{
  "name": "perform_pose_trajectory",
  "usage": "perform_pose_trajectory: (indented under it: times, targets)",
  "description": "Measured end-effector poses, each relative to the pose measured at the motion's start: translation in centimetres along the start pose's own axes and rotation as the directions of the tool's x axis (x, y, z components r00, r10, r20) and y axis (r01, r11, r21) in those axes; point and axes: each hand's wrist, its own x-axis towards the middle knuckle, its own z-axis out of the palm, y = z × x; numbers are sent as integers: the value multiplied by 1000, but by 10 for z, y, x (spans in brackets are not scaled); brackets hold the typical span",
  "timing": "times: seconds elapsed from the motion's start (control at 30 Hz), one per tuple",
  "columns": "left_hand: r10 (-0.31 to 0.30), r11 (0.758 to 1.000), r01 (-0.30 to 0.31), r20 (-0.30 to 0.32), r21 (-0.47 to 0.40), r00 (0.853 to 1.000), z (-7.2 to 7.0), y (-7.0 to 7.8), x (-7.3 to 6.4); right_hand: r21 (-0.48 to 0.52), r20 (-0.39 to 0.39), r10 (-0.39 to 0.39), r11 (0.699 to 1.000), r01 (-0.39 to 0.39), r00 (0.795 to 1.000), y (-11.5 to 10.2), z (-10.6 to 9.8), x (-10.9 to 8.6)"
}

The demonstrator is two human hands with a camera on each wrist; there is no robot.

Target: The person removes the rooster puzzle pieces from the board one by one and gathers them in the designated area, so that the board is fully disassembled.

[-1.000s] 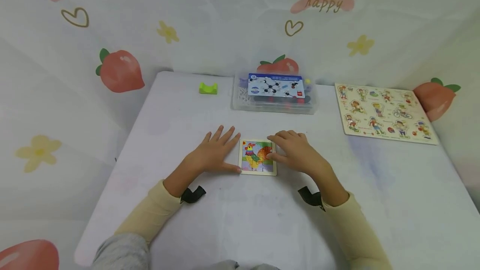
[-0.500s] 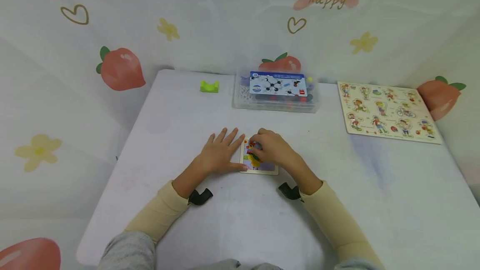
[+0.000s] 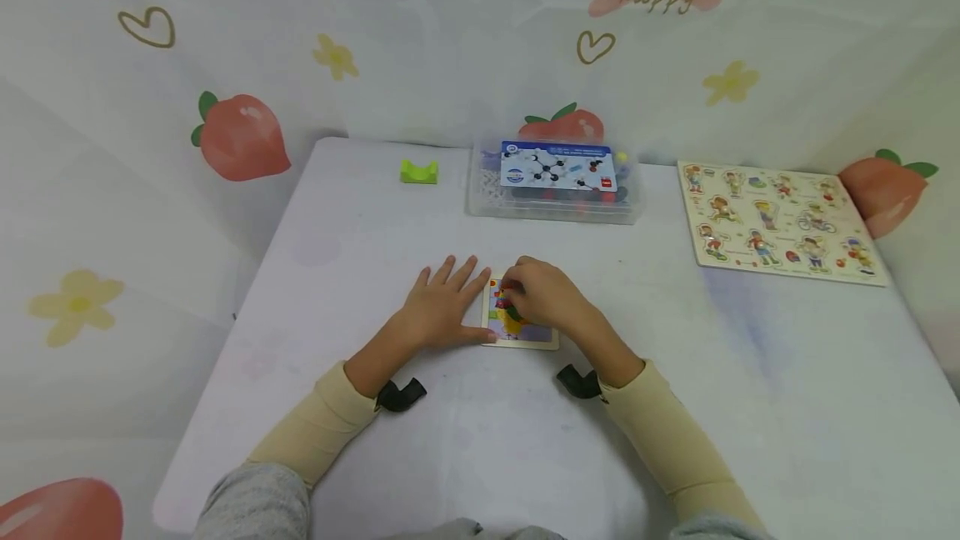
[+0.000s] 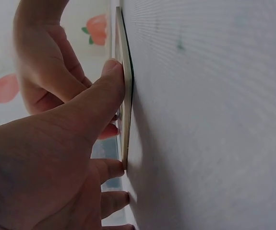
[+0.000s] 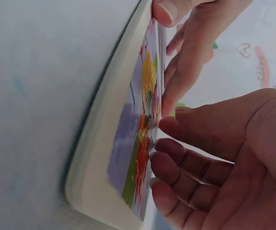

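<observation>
A small square jigsaw puzzle [image 3: 536, 334] with a colourful rooster picture and a pale frame lies on the table. My left hand [image 3: 435, 311] is spread flat at its left side, the thumb pressing on the lower left corner of the frame. The right hand [image 3: 551, 298] bends over the upper middle of the picture and covers much of it. In the right wrist view, the thumb and fingertips [image 5: 162, 165] of this hand meet the picture's surface, close together. I cannot tell whether they pinch a piece. Seen edge-on in the left wrist view, the frame [image 4: 127, 110] lies beneath the left thumb.
Behind the hands stands a clear plastic box [image 3: 555, 205] with a blue and white molecule label. A bright green notched block [image 3: 418, 172] sits to its left. At the back right lies a wooden board [image 3: 783, 223] with pictures of children. A printed cloth [image 3: 435, 40] hangs behind the table.
The right hand has moved left from the puzzle's right edge onto its middle, its fingers bending down. The left thumb has shifted slightly inward over the frame corner.
</observation>
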Motion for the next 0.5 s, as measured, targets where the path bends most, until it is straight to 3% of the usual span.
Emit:
perform_pose_trajectory:
  times: [0.3, 0.5]
  targets:
    - [2, 1000, -2, -10, -1, 1000, -1, 2, -1, 66, -1, 7, 998, -7, 1000, 4, -2, 0]
    - [4, 1000, -4, -12, -2, 1000, -1, 2, -1, 52, 14, -22, 998, 21, 1000, 5, -2, 0]
